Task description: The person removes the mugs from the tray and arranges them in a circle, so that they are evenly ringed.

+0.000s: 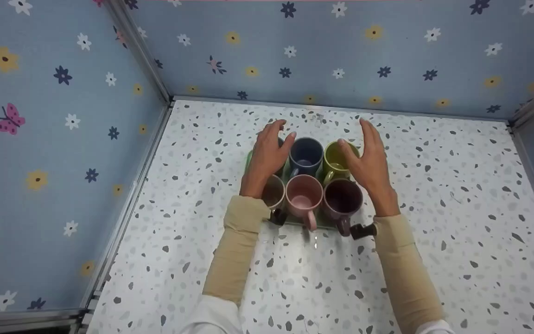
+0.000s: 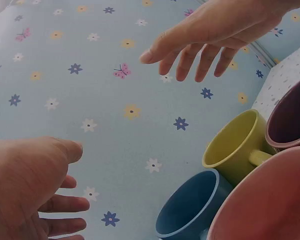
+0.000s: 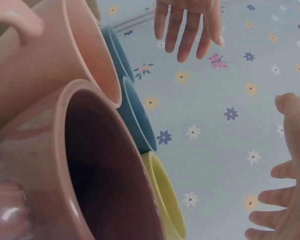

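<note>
Several mugs stand in two rows on a green tray [image 1: 248, 160]. The back row has a dark teal mug [image 1: 282, 142], mostly hidden by my left hand, a blue mug [image 1: 306, 153] and a yellow-green mug [image 1: 335, 155]. In front are a beige mug [image 1: 274, 191], a pink mug [image 1: 304, 195] and a dark maroon mug [image 1: 343, 197], handles toward me. My left hand [image 1: 267, 155] hovers over the left mugs, fingers relaxed and holding nothing. Above the right side of the yellow-green mug is my right hand [image 1: 370, 164], fingers extended, also holding nothing. Both wrist views show the hands apart from the mugs.
The tray rests on a white speckled table [image 1: 179, 185]. Blue flowered panels [image 1: 313, 55] with metal edging rise behind it and at both sides. Small black wrist cameras [image 1: 362, 231] stick out near the front mugs.
</note>
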A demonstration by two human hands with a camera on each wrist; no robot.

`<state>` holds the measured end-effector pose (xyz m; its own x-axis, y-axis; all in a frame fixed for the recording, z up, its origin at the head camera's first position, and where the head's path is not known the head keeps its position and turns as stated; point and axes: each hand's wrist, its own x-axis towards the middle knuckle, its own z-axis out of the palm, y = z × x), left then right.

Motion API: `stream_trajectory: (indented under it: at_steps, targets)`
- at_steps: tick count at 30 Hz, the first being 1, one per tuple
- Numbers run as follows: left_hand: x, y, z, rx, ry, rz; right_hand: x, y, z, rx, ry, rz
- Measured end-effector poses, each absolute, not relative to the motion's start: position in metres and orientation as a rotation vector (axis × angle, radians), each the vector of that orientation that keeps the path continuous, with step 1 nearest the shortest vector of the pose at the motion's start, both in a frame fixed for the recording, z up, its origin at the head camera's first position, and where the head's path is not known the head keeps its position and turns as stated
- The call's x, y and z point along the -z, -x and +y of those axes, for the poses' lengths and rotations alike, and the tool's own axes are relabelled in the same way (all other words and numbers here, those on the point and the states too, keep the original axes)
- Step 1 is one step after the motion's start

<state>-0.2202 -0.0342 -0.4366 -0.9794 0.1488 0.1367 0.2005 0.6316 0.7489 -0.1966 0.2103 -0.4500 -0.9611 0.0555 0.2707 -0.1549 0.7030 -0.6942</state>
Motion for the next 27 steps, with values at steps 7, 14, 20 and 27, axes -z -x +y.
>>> stream_trajectory:
  at_steps: [7,14,20,27]
  targets:
    - [0.436,0.216,-0.043,1.398,0.305,-2.7,0.453,0.194,0.213,-1.244,-0.133,-2.578]
    - [0.442,0.215,-0.062,1.403,0.238,-2.691,0.452,0.188,0.216,-1.353,-0.182,-2.528]
    - [0.449,0.213,-0.078,1.467,0.214,-2.673,0.449,0.182,0.22,-1.389,-0.21,-2.495]
    - [0.458,0.21,-0.094,1.494,0.184,-2.684,0.444,0.175,0.223,-1.4,-0.219,-2.448]
